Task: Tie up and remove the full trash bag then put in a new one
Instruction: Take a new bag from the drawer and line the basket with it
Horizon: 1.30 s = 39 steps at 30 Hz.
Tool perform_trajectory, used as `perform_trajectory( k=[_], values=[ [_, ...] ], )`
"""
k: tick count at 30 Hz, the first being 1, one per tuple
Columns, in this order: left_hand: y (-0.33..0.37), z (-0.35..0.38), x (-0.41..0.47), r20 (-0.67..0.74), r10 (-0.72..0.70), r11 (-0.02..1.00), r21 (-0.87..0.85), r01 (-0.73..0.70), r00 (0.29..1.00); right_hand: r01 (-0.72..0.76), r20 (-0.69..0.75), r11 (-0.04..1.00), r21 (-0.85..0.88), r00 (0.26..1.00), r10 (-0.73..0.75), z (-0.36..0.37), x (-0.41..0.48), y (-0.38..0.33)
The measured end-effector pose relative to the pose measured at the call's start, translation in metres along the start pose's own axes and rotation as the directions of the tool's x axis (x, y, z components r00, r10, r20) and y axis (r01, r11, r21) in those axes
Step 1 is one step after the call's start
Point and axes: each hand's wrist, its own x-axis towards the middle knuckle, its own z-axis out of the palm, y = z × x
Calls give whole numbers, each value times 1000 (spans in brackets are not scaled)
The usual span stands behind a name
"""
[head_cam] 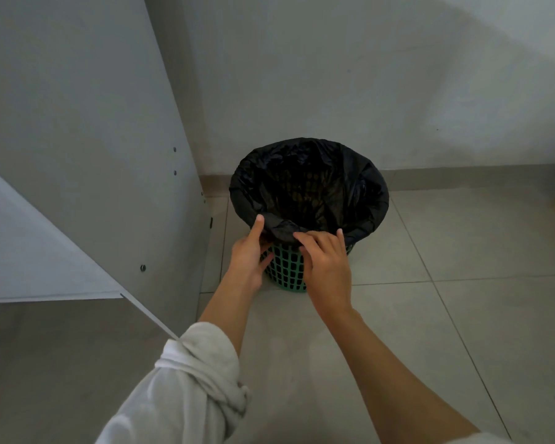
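Black trash bag (350, 174): seated in green lattice bin (288, 267), untied, folded over the bin's rim. The near fold is pinched by left hand (247, 261); right hand (326, 264) fingers are laid spread on it. Tying and removal are judged outstanding.

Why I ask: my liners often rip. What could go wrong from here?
The thin black plastic bag, folded over the green lattice plastic basket, might tear or snag on the lattice where the left hand and right hand work its near edge. With both hands on one side, the basket may tip or slide on the tiled floor.
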Motion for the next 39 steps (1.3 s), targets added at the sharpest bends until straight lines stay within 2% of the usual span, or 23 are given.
perform_trajectory(
  k=[4, 8, 13, 20, 25, 27, 29, 32, 35, 39],
  values=[
    [4, 14, 0, 32, -126, 983, -131, 129, 992, -23, -15, 999, -23, 1000, 22, -8, 0, 14],
    [-1, 29, -1, 76, -188, 964, -175, 199, 979, -49, 11, 999, 6, 999, 49, -14, 2, 25],
    [-4, 40, 3, 14, -165, 948, -275, 162, 986, -11, 34, 1000, 21, 999, 10, -21, 4, 28],
    [-1, 47, 0, -12, -160, 940, -308, 149, 987, -3, 35, 1000, -14, 999, 4, -20, 4, 30],
    [-10, 39, 0, 87, -151, 920, -353, 173, 985, 44, 79, 994, -100, 996, -36, -21, -3, 31],
    [-11, 36, 1, 56, -130, 938, -316, 141, 990, 49, 74, 993, -107, 996, -41, -22, -4, 30],
    [-9, 34, 2, -43, -91, 975, -205, 80, 995, 31, 66, 994, -104, 998, -24, -22, -3, 27],
    [-6, 31, 3, -184, 34, 999, 29, -29, 982, 1, 45, 997, -83, 999, 3, -21, 4, 24],
    [0, 29, 6, -193, 141, 958, 275, -85, 971, -8, 50, 999, -46, 999, 10, -19, 11, 26],
    [5, 33, 1, -118, 13, 992, 126, 2, 993, -19, 184, 1000, -15, 983, 21, -25, 18, 28]
  ],
)
